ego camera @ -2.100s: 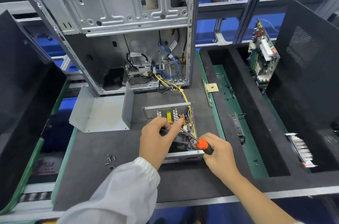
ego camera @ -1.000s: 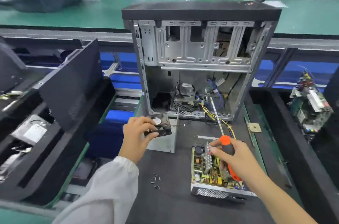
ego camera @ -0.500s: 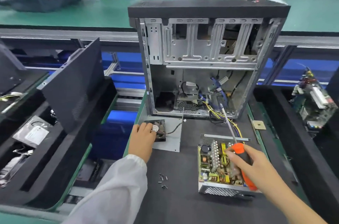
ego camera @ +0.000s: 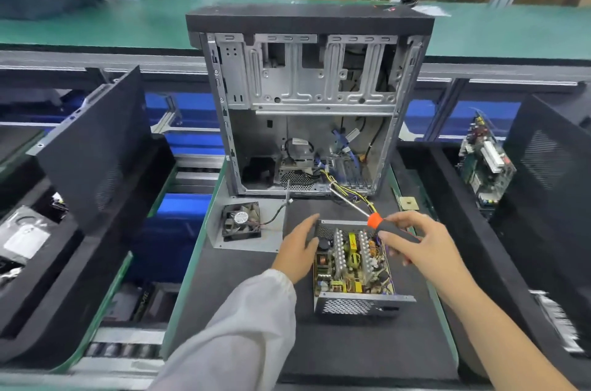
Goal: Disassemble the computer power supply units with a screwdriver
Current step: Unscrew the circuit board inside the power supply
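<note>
The opened power supply unit point(ego camera: 351, 266) lies on the black mat with its circuit board, coils and heat sinks bare. My left hand point(ego camera: 299, 248) reaches to its left wall with straight fingers and holds nothing. My right hand point(ego camera: 422, 246) grips the black and orange screwdriver point(ego camera: 377, 221) above the unit's right side, its shaft pointing up-left toward the case. The black fan point(ego camera: 241, 221) lies on the grey metal cover point(ego camera: 220, 221) left of the unit, its wire trailing to the right.
An open computer case point(ego camera: 307, 102) stands upright behind the unit, yellow and blue cables spilling from it. Black foam trays point(ego camera: 80, 262) flank the mat; the right one point(ego camera: 473, 230) holds a circuit board point(ego camera: 486, 163). A small tan square part point(ego camera: 408, 202) lies by the mat's right edge.
My left hand let go of the fan on the grey cover and moved right to the unit's left wall. My right hand turned the screwdriver so that its shaft points further left.
</note>
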`<state>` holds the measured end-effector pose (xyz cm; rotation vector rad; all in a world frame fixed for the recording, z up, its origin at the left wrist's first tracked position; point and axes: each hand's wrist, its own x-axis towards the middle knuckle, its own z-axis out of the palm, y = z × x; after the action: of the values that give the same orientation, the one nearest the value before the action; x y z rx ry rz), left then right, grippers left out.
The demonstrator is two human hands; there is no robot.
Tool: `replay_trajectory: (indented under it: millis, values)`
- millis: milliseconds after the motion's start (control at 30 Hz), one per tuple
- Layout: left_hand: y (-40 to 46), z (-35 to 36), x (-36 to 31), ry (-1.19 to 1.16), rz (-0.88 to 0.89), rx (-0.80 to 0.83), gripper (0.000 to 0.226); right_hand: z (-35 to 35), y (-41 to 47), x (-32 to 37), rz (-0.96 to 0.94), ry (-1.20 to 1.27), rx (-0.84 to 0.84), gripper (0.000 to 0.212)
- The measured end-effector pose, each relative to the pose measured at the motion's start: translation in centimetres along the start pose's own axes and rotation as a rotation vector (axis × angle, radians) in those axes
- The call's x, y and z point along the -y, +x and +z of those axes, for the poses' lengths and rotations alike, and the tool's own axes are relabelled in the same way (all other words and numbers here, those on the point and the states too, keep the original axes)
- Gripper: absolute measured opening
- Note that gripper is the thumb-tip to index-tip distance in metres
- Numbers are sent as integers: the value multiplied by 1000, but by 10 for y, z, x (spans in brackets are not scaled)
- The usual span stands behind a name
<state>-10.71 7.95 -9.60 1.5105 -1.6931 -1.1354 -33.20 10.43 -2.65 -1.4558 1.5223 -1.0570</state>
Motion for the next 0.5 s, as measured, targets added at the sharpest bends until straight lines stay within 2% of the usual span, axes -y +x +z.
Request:
replay_trajectory:
  millis: [133,267,367,433,500]
  values:
    - [5,-8,8,-13,-24,58,53,-9,5,3,-57,30,-1,22]
    - [-2,-10,13,-83,-54,55,53,-12,7,12,-141,283,-75,21]
    - [-13,-8,20,-160,-108,-135,44,-11,15,22,-212,309,-72,22]
    - [-22,-5,22,-111,-157,-287,36,-5,20,27,-262,302,-62,20]
    - [-31,0,22,-29,-176,-319,27,6,24,31,-307,231,-34,18]
